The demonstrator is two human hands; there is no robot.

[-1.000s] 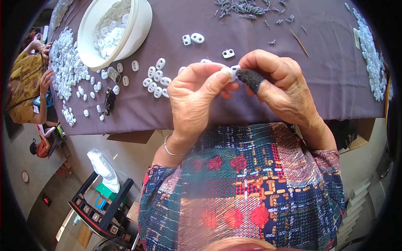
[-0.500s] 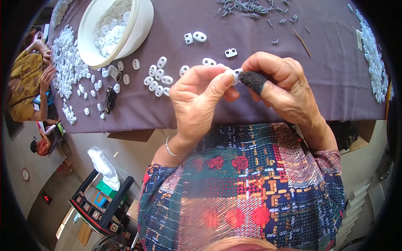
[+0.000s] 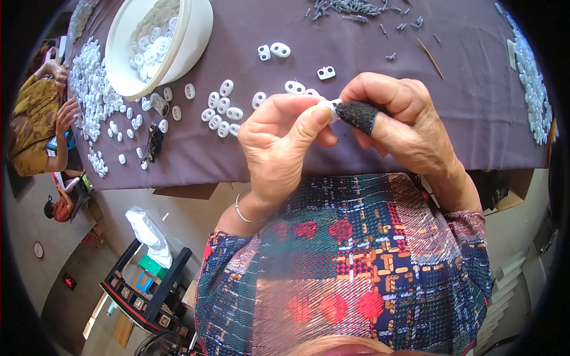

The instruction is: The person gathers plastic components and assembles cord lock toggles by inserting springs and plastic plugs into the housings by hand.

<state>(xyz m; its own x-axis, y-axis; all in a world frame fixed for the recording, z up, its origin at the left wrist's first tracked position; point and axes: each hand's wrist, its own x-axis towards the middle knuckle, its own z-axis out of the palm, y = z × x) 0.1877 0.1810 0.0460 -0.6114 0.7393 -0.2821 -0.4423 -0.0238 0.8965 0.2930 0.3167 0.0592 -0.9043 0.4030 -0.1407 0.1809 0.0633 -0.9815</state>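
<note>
Between the fingertips of both hands is a small white two-hole cord lock, partly covered by the fingers. My left hand pinches it with thumb and forefinger. From the other side my right hand presses on it, its thumb wrapped in a black cover. Just beyond my fingers lie more white oval pieces, and left of my left hand is a loose group of white two-hole pieces. A white cord lock lies alone on the cloth beyond my hands.
A white tub of white parts stands at the back left, beside a heap of small white pieces. Metal springs lie at the far edge, near a thin brown stick. More white pieces line the right. Another person's hands are at the left edge.
Both hands keep their grip on the cord lock and have hardly moved. The view has shifted slightly, so the table things appear a little further left.
</note>
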